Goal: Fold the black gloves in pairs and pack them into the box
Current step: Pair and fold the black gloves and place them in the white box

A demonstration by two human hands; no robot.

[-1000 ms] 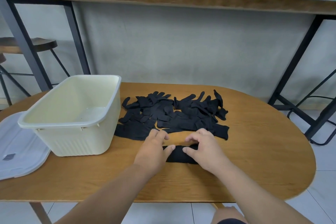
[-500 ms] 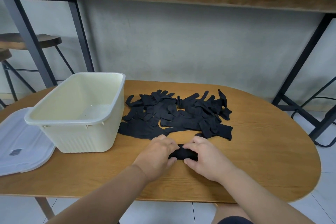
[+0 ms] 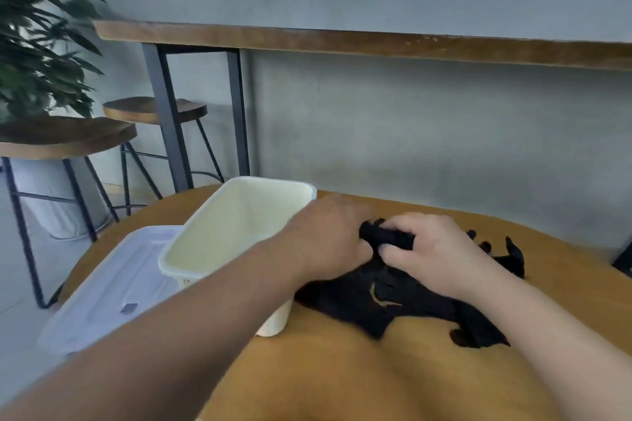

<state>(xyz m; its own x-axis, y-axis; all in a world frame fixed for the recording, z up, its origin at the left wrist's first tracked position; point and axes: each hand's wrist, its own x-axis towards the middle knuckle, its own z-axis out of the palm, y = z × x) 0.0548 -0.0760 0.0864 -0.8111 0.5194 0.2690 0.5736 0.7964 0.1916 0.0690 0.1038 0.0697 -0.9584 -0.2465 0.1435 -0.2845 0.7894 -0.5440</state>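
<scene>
A rolled pair of black gloves [image 3: 388, 238] is held up between both hands, above the loose glove pile. My left hand [image 3: 328, 239] grips its left end and my right hand [image 3: 434, 249] curls round its right end. Beneath them the pile of black gloves [image 3: 403, 304] lies on the wooden table, partly hidden by my arms. The cream plastic box [image 3: 239, 232] stands open just left of my hands, and nothing shows in the part of its inside that I can see.
The box's translucent white lid [image 3: 109, 287] lies at the table's left edge. Beyond the oval wooden table [image 3: 342, 369] stand two stools [image 3: 68, 137], a plant [image 3: 37, 37] and a high counter [image 3: 342, 41] on dark metal legs.
Both hands lifted the folded glove bundle off the table and carried it up and toward the box. The camera swung left and closer, bringing the stools and plant into view.
</scene>
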